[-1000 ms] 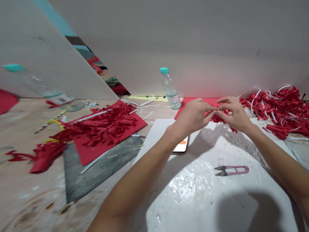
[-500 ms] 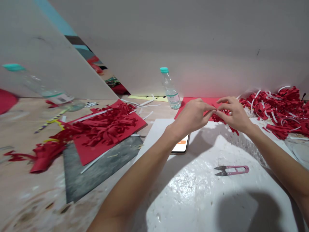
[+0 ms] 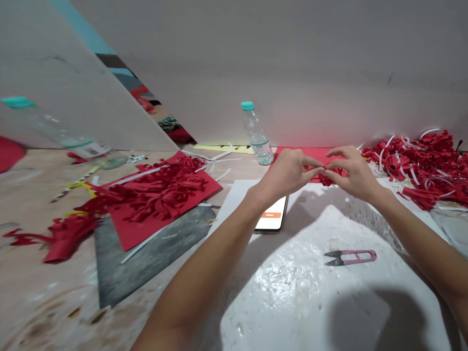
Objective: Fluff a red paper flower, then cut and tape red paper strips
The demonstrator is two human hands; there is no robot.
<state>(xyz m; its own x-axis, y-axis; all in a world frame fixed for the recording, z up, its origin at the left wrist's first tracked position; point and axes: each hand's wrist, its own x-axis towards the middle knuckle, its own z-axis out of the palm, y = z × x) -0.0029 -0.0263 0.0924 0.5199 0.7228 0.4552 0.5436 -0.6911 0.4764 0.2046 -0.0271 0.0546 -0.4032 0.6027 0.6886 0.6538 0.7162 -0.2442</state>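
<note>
My left hand [image 3: 290, 170] and my right hand [image 3: 351, 170] meet fingertip to fingertip above the far edge of the white surface [image 3: 292, 273]. Both are pinched; whatever lies between the fingertips is too small to make out. Small red curled pieces [image 3: 324, 179] show just below and behind the fingers, over a flat red sheet [image 3: 292, 152]. Beneath my left wrist a phone [image 3: 275, 222] with a lit screen is partly hidden. Pink-handled thread snips [image 3: 351, 257] lie nearer to me, blades pointing left.
A water bottle [image 3: 261, 146] stands behind my left hand; another [image 3: 80, 144] is at far left. Red cut pieces [image 3: 161, 195] cover a red sheet on a dark board [image 3: 146, 263] at left. A red heap with white strips [image 3: 435, 161] sits at right.
Both hands have shifted very slightly left, still together. Less of the red pieces shows beneath my right hand, and a little more of the phone is visible.
</note>
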